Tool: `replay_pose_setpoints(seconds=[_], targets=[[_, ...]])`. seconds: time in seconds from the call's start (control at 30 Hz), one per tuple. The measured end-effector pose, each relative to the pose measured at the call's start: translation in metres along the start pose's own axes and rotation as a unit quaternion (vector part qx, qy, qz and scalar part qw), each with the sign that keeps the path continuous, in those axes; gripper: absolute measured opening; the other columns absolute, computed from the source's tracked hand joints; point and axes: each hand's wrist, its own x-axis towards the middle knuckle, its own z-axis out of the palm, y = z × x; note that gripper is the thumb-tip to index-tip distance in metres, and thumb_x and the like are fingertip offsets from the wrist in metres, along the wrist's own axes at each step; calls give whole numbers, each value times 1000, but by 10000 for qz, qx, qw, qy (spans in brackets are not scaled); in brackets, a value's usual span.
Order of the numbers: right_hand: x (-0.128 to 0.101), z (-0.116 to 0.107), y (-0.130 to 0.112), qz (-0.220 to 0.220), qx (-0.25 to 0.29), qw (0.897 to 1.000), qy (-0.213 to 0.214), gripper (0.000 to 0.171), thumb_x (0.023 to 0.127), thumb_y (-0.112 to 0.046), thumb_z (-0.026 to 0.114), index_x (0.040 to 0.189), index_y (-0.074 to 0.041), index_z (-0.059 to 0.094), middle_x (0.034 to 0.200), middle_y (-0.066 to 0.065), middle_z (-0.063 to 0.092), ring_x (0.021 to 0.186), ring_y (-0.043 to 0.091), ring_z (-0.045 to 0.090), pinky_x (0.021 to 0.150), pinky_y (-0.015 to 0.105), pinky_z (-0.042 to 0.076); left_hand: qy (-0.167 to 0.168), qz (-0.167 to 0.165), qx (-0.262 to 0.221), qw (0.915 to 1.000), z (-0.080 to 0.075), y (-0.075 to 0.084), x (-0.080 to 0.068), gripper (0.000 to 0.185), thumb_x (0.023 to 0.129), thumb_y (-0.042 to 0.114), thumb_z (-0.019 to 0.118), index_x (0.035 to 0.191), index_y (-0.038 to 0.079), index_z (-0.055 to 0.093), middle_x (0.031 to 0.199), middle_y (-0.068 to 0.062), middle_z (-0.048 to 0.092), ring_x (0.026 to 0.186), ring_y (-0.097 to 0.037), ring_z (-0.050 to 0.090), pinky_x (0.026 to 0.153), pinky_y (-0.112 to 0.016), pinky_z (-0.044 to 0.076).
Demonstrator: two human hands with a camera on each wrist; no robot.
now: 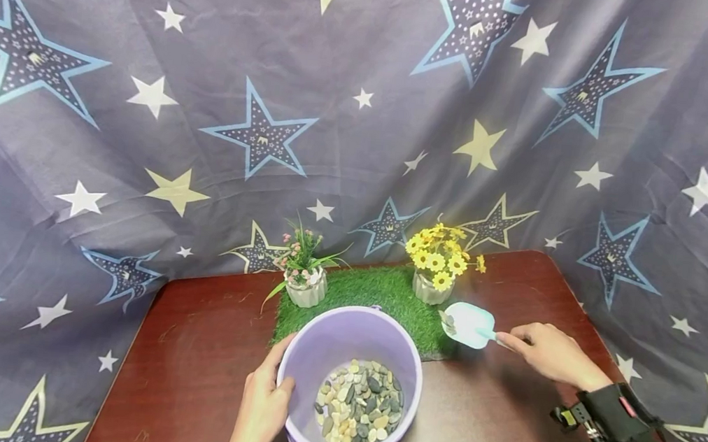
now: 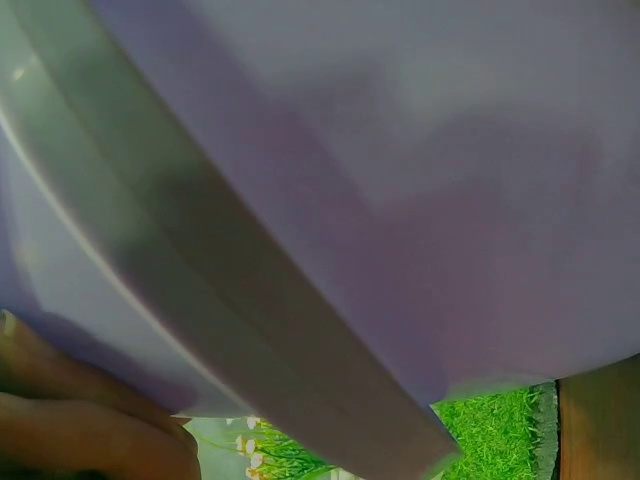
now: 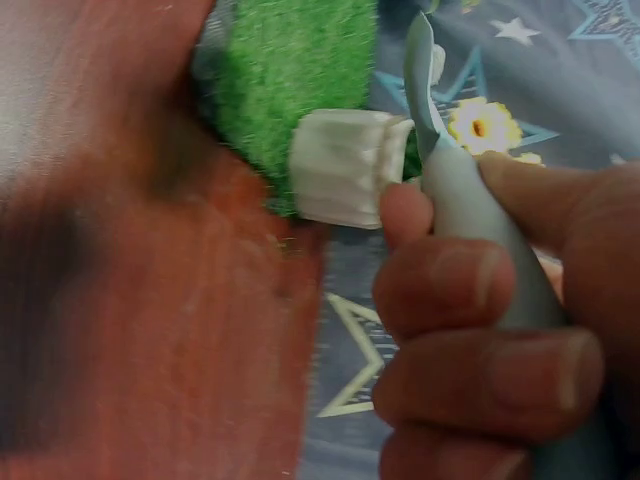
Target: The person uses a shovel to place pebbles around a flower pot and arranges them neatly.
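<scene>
A lavender bucket (image 1: 334, 338) stands near the front of the table, with many smooth stones (image 1: 363, 406) on its bottom. My left hand (image 1: 261, 402) grips its left rim, thumb over the edge and fingers along the outside. The left wrist view is mostly filled by the bucket wall (image 2: 470, 230), with fingers (image 2: 90, 430) at the lower left. In my right hand (image 1: 551, 354) is a small pale-blue shovel (image 1: 474, 326), its blade right of the bucket. Some greyish stones (image 1: 448, 322) show at the blade's left edge. The right wrist view shows fingers curled round the shovel handle (image 3: 475, 205).
Behind the bucket lies a green turf mat (image 1: 363, 288). On it stand a white pot of pink flowers (image 1: 306, 290) and a white pot of yellow flowers (image 1: 431, 289). A grey star-patterned curtain (image 1: 338, 107) hangs behind the reddish-brown table (image 1: 190, 361).
</scene>
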Motion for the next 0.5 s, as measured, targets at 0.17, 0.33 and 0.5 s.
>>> replay_pose_setpoints(seconds=[0.17,0.33,0.5], targets=[[14,24,8,272,-90,9994,199,47,103,-42,59,61,-23,49,59,-11,35,56,9,36,57,29,30,25,56,38,10000,2,-2,-2,71,82,-12,59,145,19,60,135,-9,70,115,-24,69,100,-49,54],[25,38,5,696,-360,9964,320,51,102,-39,59,58,-22,41,57,-8,35,56,14,38,54,33,30,26,90,56,9999,3,-2,-3,71,81,-12,59,145,19,61,134,-9,71,114,-24,69,98,-46,55],[34,40,-4,882,-715,9930,333,45,100,-37,62,61,-17,54,61,1,52,60,22,55,53,42,42,57,115,124,9998,0,0,-1,71,81,-12,59,146,18,60,134,-10,70,114,-25,69,99,-49,55]])
